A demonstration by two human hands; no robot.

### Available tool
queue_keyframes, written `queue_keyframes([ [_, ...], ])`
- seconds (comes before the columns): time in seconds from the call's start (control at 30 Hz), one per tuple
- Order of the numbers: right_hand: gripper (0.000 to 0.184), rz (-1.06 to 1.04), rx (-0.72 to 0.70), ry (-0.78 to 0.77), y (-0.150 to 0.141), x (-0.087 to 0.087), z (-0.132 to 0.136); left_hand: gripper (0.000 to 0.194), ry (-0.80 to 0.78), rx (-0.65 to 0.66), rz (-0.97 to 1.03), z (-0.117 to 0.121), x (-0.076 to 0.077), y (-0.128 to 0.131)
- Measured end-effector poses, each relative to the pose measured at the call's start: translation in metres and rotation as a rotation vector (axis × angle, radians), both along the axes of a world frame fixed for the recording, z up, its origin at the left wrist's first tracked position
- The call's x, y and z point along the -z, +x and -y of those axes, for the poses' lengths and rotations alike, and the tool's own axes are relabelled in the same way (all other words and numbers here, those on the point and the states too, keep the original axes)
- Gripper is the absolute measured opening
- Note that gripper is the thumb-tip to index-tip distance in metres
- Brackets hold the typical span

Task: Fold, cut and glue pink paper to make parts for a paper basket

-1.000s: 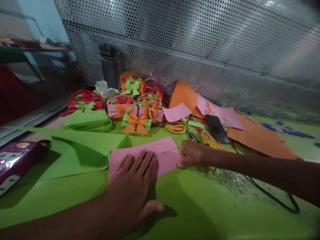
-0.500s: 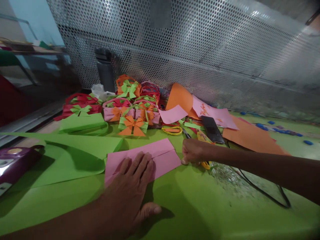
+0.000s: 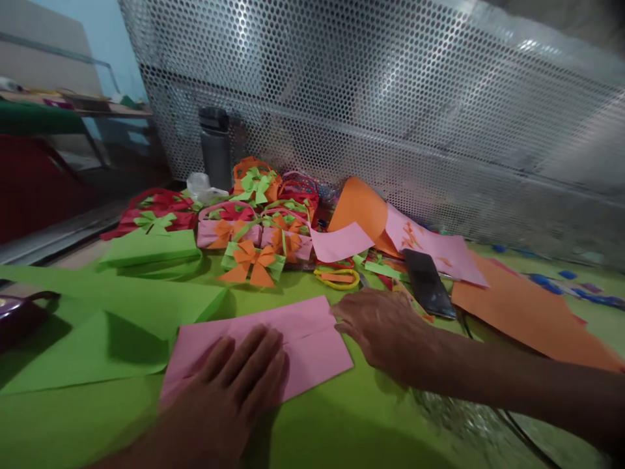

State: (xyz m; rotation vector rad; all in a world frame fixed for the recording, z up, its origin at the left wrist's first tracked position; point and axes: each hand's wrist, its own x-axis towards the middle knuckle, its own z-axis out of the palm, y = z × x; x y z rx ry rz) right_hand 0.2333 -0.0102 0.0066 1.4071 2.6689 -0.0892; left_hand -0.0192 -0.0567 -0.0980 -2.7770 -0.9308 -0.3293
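Note:
A folded pink paper sheet [image 3: 303,339] lies on the green table cover [image 3: 371,430] in front of me. My left hand [image 3: 234,384] rests flat on its near left part, fingers stretched out and pressing it down. My right hand [image 3: 381,326] sits at the sheet's right edge, fingers loosely extended and touching the edge near the fold. Neither hand holds anything.
Several paper baskets with bows [image 3: 254,228] stand at the back by a dark bottle [image 3: 215,146] and a perforated metal screen [image 3: 390,98]. Green sheets [image 3: 112,306] lie left; orange paper [image 3: 527,312], a dark phone [image 3: 428,283], yellow scissors [image 3: 336,279] and a cable right.
My right hand has opened from a fist at the pink sheet's right edge into loose, extended fingers. The view has shifted, so the sheet and my left hand sit lower and further left.

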Motion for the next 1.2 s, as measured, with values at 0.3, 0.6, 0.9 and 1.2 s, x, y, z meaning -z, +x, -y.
queue_keyframes([
  [0.3, 0.032, -0.314, 0.054, 0.153, 0.019, 0.028, 0.019, 0.048, 0.151, 0.010, 0.025, 0.002, 0.029, 0.009],
  [0.6, 0.045, -0.268, -0.128, 0.475, 0.018, 0.080, 0.086, 0.080, -0.468, 0.287, -0.129, 0.003, -0.052, 0.012],
  [0.9, 0.055, -0.191, -0.321, 0.682, 0.001, 0.087, 0.089, 0.083, -0.564, 0.239, -0.062, 0.011, -0.059, 0.022],
  [1.2, 0.052, -0.135, -0.367, 0.729, 0.004, 0.091, 0.087, 0.088, -0.562, 0.176, -0.051, 0.010, -0.048, 0.028],
])
